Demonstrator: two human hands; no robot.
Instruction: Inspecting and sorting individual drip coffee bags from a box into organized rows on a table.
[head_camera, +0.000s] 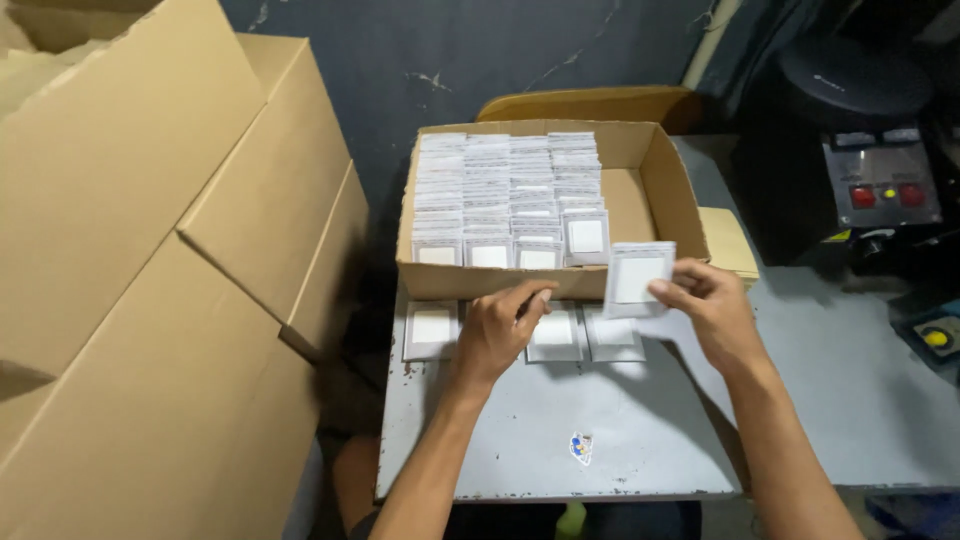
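An open cardboard box on the grey table holds several rows of flat clear packets with white cards, stood on edge. My right hand pinches one such packet by its right edge, lifted just in front of the box's right front corner. Curled over the row of packets lying flat on the table before the box, my left hand rests its fingertips on one of them; a firm grip is not evident.
Large stacked cardboard cartons fill the left side. A machine with red buttons stands at the right, and a yellow-buttoned device beside it. A wooden chair back sits behind the box. A small sticker marks the table.
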